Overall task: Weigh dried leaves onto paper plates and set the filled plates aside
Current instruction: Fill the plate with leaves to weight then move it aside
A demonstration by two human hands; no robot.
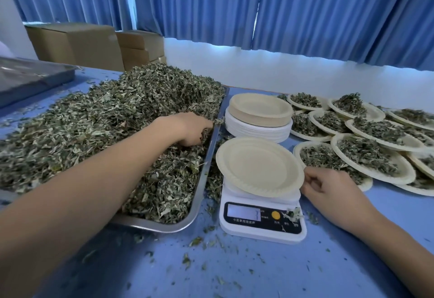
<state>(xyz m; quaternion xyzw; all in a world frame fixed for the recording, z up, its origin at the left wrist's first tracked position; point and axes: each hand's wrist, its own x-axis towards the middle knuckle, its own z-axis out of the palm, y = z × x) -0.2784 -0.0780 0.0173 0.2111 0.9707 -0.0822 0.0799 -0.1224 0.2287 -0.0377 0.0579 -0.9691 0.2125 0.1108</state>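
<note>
A big heap of dried leaves fills a steel tray on the left. My left hand is dug into the heap near the tray's right rim, its fingers curled round a clump of leaves. An empty paper plate sits on a white kitchen scale. Beside the plate's right edge, my right hand has loosely curled fingers, and its fingertips are at the rim. Several filled plates lie overlapping on the right.
A stack of empty paper plates stands behind the scale. Another steel tray lies at the far left, with cardboard boxes behind it. Leaf crumbs are scattered over the blue table. Blue curtains hang at the back.
</note>
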